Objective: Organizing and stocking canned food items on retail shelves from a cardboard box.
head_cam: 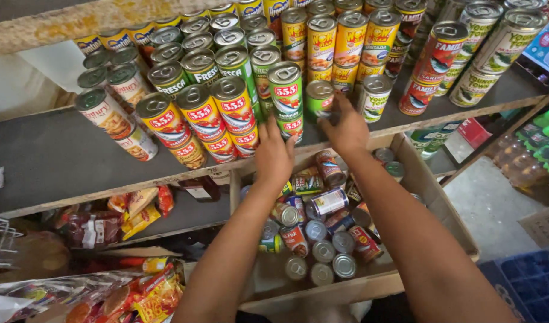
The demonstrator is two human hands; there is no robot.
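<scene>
My right hand (346, 128) grips the green can (318, 98) on the grey shelf (53, 155). My left hand (273, 154), fingers spread and holding nothing, touches the lower green-and-red can (291, 127) of a stack just beside it. Below sits the cardboard box (433, 197) of loose cans.

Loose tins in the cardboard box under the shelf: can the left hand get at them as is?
Probably yes. The left hand rests against the green-and-red tins at the shelf edge, right above the open-topped cardboard box. The loose tins lie uncovered below, with nothing between.
</scene>
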